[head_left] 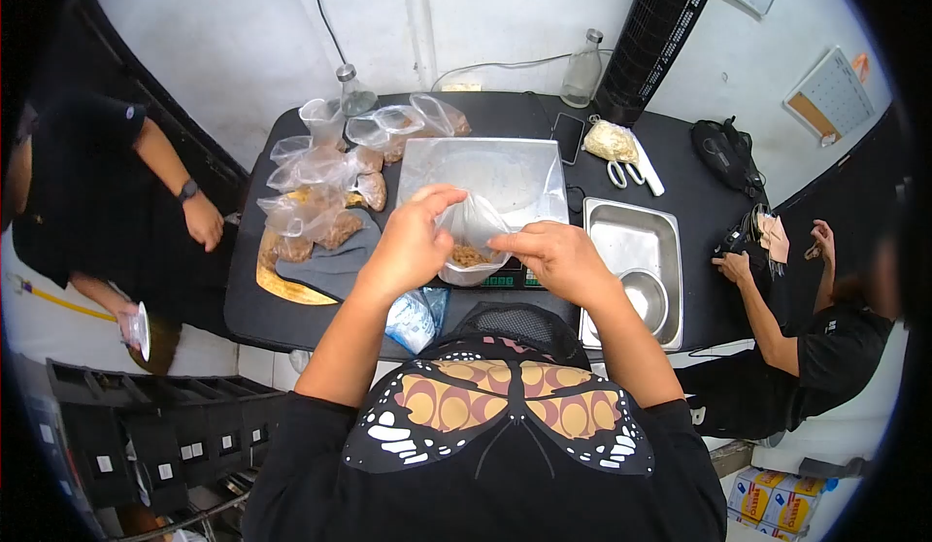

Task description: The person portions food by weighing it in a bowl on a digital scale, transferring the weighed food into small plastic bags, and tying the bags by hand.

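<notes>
A clear plastic bag [479, 220] with brown crumbly contents [469, 255] at its bottom stands upright in front of me, over the near edge of a scale [485, 168] with a metal top. My left hand [417, 236] pinches the left side of the bag's mouth. On the opposite side, my right hand [553, 258] grips the rim between thumb and fingers. The bag's mouth is spread between both hands. Part of the scale's green display shows below the bag.
Several filled plastic bags [325, 168] lie at the left. To the right are a steel tray [631, 221] with a bowl [643, 299], scissors [621, 171] and a phone [568, 139]. One person [87, 183] stands left, another [835, 357] right.
</notes>
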